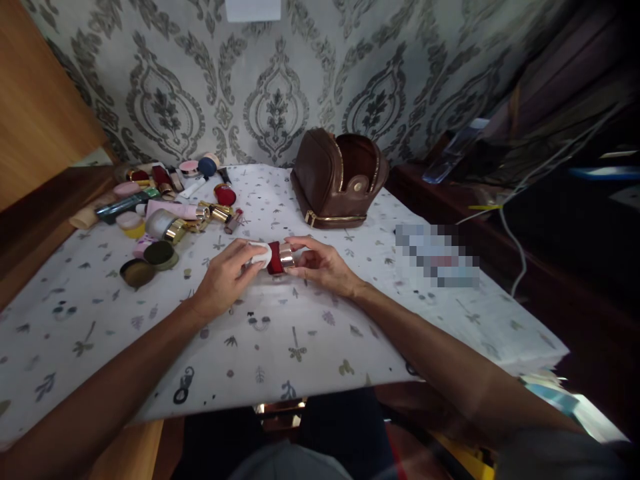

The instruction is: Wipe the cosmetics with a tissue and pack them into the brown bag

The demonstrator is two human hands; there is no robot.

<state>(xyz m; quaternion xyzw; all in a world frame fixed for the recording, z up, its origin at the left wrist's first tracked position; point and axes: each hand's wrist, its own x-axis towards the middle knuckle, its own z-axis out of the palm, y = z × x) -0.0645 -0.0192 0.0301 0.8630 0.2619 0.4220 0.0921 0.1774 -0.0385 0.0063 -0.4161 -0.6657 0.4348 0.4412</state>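
Observation:
Just above the cloth, a small dark red cosmetic bottle [275,259] with a shiny gold cap [287,256] lies sideways between my two hands. My left hand [225,277] pinches a folded white pad [261,253], perhaps cotton or tissue, which is pressed to the bottle's left end. The fingers and thumb of my right hand [327,268] close around the gold cap end. The bottle's left end is hidden beneath the pad.
A brown cosmetic bag [320,170], unzipped, stands at the back. Tubes, jars, lipsticks and a green round compact [161,255] crowd the left of the patterned cloth [300,333]. At right lie a blurred-out patch [437,257] and a white cable [515,240].

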